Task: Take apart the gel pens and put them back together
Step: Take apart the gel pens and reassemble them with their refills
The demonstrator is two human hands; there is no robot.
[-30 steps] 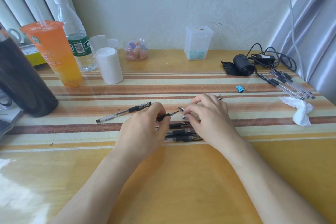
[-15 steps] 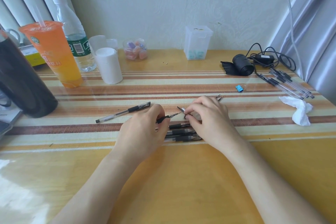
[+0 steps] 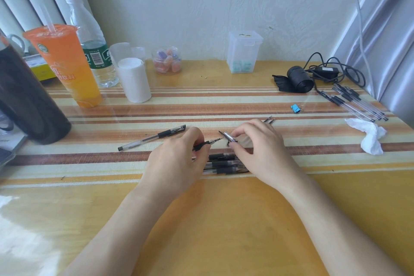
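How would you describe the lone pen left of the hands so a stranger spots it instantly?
Find the striped mat on the table. Left of the left hand lies a slanted gel pen. Unlike the piled pens by the right hand and the bundle at the far right, it lies alone.

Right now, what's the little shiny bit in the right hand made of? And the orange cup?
The tip piece looks like metal: silvery with a glint, though maybe coated plastic. The orange cup looks like glossy see-through plastic: light glows through its wall.
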